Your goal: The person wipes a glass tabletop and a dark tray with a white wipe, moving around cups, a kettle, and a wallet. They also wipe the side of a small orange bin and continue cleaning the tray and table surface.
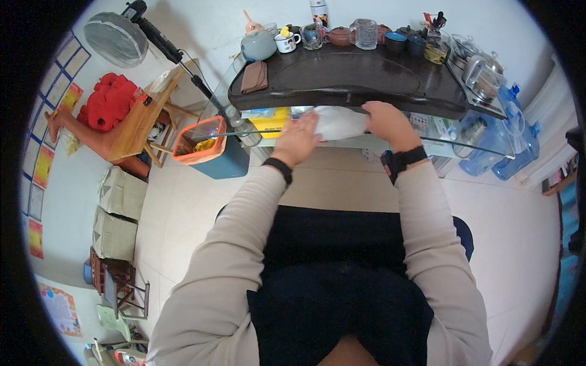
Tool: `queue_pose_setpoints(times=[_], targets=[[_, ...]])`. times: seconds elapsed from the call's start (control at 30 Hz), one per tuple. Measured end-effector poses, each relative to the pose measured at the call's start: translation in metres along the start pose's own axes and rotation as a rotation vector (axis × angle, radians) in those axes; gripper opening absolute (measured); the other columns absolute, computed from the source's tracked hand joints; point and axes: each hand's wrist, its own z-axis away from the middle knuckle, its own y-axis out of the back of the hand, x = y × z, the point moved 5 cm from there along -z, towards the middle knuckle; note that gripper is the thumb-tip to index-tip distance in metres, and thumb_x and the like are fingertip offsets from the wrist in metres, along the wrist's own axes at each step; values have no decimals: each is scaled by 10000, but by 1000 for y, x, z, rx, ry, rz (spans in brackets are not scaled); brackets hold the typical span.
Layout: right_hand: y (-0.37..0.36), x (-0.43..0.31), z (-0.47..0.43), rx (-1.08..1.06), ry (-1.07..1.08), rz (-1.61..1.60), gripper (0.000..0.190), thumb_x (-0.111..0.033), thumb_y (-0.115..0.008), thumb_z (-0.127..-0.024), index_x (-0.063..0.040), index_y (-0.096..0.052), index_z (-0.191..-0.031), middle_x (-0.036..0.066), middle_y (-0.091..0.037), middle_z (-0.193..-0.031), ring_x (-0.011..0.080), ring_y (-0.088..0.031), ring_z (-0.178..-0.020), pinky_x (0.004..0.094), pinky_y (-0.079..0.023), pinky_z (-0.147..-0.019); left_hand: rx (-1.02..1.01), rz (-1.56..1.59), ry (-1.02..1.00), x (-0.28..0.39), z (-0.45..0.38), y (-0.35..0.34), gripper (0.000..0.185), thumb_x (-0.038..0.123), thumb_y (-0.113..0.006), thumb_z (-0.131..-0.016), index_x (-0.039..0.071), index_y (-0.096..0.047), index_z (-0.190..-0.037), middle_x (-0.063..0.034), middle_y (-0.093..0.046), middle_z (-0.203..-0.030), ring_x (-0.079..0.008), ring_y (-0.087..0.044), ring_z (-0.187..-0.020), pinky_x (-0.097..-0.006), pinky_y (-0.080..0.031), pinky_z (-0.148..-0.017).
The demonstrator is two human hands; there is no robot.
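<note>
A white cloth or tissue (pixel 341 122) is stretched between my two hands at the front edge of the glass table (pixel 451 142). My left hand (pixel 296 139) lies slightly blurred over its left end, fingers extended; whether they grip it is unclear. At the other end, my right hand (pixel 388 122) is curled with its fingertips on the cloth. Just beyond both hands stands the dark tea tray (pixel 348 75), its front rim above the cloth. On the tray's left corner rests a folded brown cloth (pixel 254 77).
Along the tray's back stand a grey-blue teapot (pixel 258 45), a glass mug (pixel 365 34) and several cups. A glass kettle (pixel 483 75) is at right, above large water bottles (pixel 515 155). A lined trash bin (pixel 219 158) and a fan (pixel 116 39) are left.
</note>
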Motion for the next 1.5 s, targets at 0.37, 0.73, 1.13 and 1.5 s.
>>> queue_pose_setpoints(times=[0.37,0.73,1.13,1.5], targets=[[7,9,2,128,46,-61,305,-196,-560,-838,-44,-685,-1073,160,-658,-1128,331,-608,-1071,444,-443,-981,167,-55,5,2,-15,-5,616,336,-622,-876,100,-413,-1405,-219,-410,-1438,-375,-384,-1336,-480,-327,-1075],[16,43,6,166,51,-117,297,-168,-558,-832,-22,-687,-1056,193,-657,-1097,365,-611,-1040,416,-483,-924,362,108,-283,134,-57,-27,510,187,-610,-839,72,-497,-1322,-132,-515,-1355,-304,-469,-1272,-431,-392,-1015],[7,37,-7,144,33,-188,278,-147,-553,-856,-1,-681,-1056,217,-674,-1018,368,-646,-967,375,-509,-858,164,-264,334,-82,7,-16,466,79,-415,-917,36,-432,-1380,-157,-458,-1423,-295,-443,-1317,-370,-365,-1088],[33,69,12,270,-57,-207,275,-165,-560,-829,-25,-697,-1022,199,-676,-1008,367,-639,-973,414,-511,-861,237,-23,-131,147,-51,-27,762,315,-740,-704,94,-449,-1373,-238,-385,-1445,-399,-394,-1317,-495,-332,-1060]])
